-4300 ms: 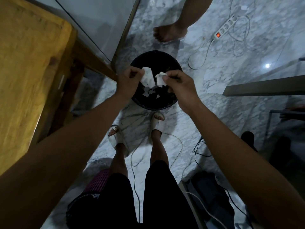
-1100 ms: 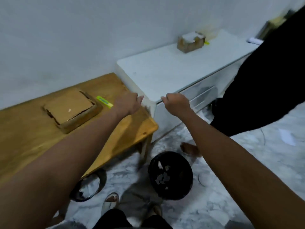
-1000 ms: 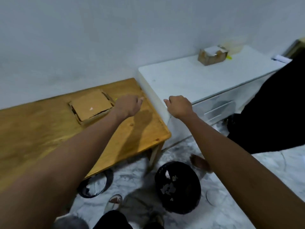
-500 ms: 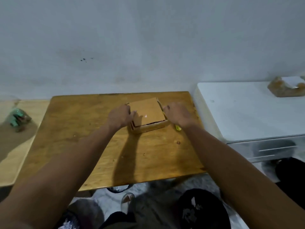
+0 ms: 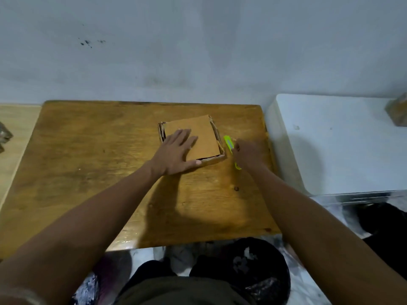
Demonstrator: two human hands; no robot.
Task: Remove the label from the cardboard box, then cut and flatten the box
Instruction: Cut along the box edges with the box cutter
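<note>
While the cardboard box [image 5: 193,139] lies near the middle of the wooden table [image 5: 88,161], the left hand [image 5: 175,154] rests flat and spread on its top. The right hand [image 5: 247,154] curls over the green cutter [image 5: 228,143], which lies just right of the box, its length along that edge; whether it is gripped cannot be told.

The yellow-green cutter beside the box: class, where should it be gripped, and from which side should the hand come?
Grip the yellow-green cutter around its near, handle half, coming from above and from the right. It lies flat on the wooden table, lengthwise along the cardboard box, whose wall blocks the left side. The right hand already covers that part.
</note>
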